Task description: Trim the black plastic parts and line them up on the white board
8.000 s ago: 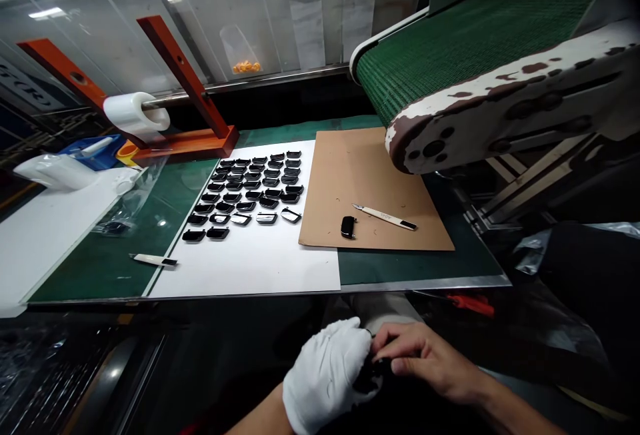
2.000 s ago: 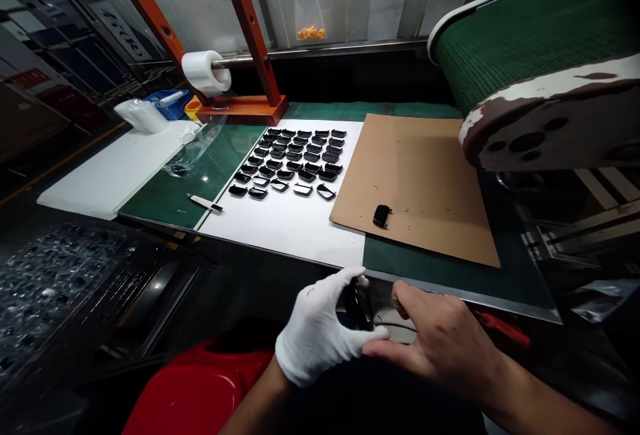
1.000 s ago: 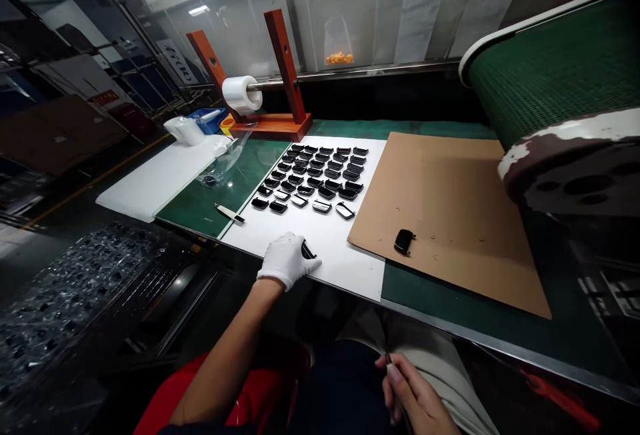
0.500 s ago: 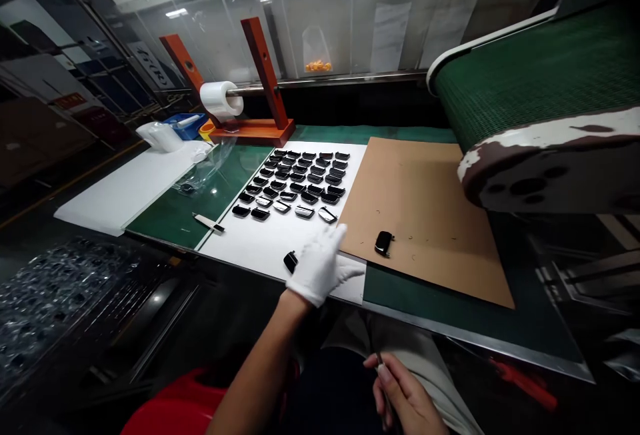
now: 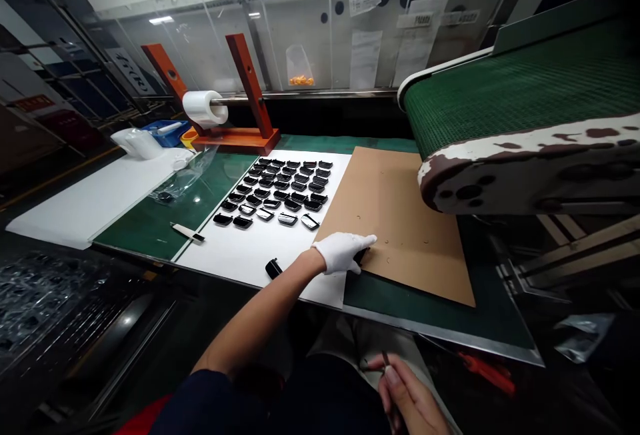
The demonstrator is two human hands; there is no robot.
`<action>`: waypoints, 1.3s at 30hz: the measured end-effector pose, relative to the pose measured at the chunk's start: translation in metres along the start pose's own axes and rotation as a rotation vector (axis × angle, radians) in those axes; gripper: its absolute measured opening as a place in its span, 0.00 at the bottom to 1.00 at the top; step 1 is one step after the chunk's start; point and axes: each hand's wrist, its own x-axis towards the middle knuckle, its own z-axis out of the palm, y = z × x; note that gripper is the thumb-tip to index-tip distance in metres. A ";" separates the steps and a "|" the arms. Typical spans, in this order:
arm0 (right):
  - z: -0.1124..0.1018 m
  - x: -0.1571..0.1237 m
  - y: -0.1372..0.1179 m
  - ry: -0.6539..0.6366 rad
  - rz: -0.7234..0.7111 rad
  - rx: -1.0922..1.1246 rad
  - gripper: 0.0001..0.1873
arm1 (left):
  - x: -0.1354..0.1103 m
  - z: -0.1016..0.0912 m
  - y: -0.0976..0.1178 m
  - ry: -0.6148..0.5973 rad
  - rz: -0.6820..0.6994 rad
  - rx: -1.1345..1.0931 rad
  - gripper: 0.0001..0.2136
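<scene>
Beneath the white-gloved fingers point(image 5: 360, 242) of the left hand point(image 5: 343, 253), a small glossy black piece point(image 5: 361, 258) sits at the near edge of a brown cardboard sheet point(image 5: 395, 208). It is mostly hidden, and those fingers lie together and stretched forward, so whether they are clamped on it or only resting there cannot be told. Left of the fingers, a black plastic shell point(image 5: 273, 268) lies alone by the near edge of a white sheet point(image 5: 250, 258). Farther up from them, rows of black shells point(image 5: 270, 195) fill that sheet in a tight grid, some showing silver faces. Well apart from all this, low by the person's lap, the bare right hand point(image 5: 405, 395) has its fingers point(image 5: 395, 382) pinched together on a slim dark tool point(image 5: 385, 359), tip pointing up. Left of the grid, a white-handled craft knife point(image 5: 187, 232) lies on a green mat point(image 5: 145, 238) covering the worktop. Beyond the fingers to the right, a green conveyor belt point(image 5: 500, 102) runs above the cardboard – and behind the grid stands a roll of white film point(image 5: 204, 108) on an orange stand point(image 5: 245, 88).
</scene>
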 end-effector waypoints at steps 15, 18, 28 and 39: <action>-0.022 0.013 -0.111 0.128 -0.764 -1.275 0.28 | -0.126 0.025 0.092 0.663 -0.143 -0.588 0.36; -0.016 0.014 -0.115 0.162 -0.802 -1.425 0.31 | -0.131 0.024 0.097 0.689 -0.123 -0.583 0.37; -0.012 0.014 -0.119 0.113 -0.814 -1.447 0.38 | -0.136 0.024 0.107 0.712 -0.118 -0.639 0.38; -0.014 0.018 -0.115 0.118 -0.894 -1.458 0.42 | -0.134 0.027 0.112 0.746 -0.155 -0.629 0.34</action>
